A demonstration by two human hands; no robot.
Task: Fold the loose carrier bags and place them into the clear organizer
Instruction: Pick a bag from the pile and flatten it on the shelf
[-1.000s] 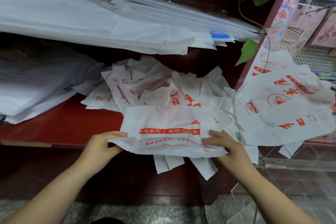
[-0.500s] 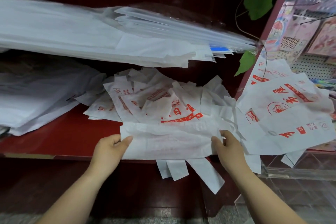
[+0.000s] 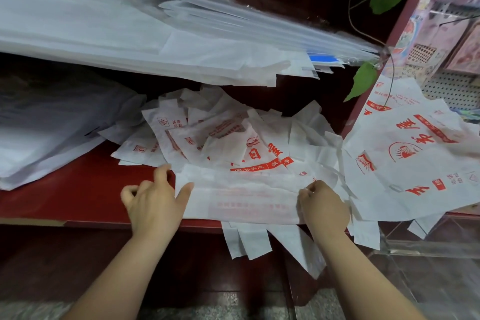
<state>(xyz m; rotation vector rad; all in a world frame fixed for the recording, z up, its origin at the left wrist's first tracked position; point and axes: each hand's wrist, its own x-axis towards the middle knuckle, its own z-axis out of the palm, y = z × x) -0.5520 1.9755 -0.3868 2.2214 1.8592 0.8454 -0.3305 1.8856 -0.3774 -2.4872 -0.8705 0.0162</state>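
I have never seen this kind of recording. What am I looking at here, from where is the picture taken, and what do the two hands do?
There is no machine here: these are a person's two bare hands. The one picture comes from a camera worn on the person's head, looking forward and down, so the arms enter from the bottom. On the red shelf lies a pile of loose bags, white with red print. In front of the pile lies a folded bag. The right hand pinches its right end. The left hand is open, with the thumb touching its left edge. At the lower right stands the clear organizer, with more printed bags spread over its top.
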